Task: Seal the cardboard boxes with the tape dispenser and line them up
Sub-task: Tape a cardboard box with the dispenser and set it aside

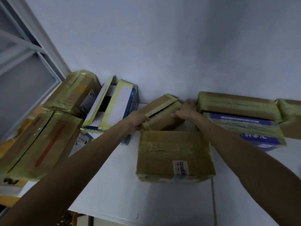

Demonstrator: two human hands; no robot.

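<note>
A small brown cardboard box (160,111) with yellowish tape and a slightly lifted flap sits against the wall at the back of the white table (114,185). My left hand (136,121) grips its left end and my right hand (185,111) grips its right end. Just in front of it lies a larger taped brown box (174,155) with a purple-printed label. No tape dispenser is in view.
A white and blue box (114,105) with open flaps stands to the left, beside two taped brown boxes (76,93) (40,144). To the right are a purple box (249,132) and taped brown boxes (236,103). The grey wall (162,46) is close behind.
</note>
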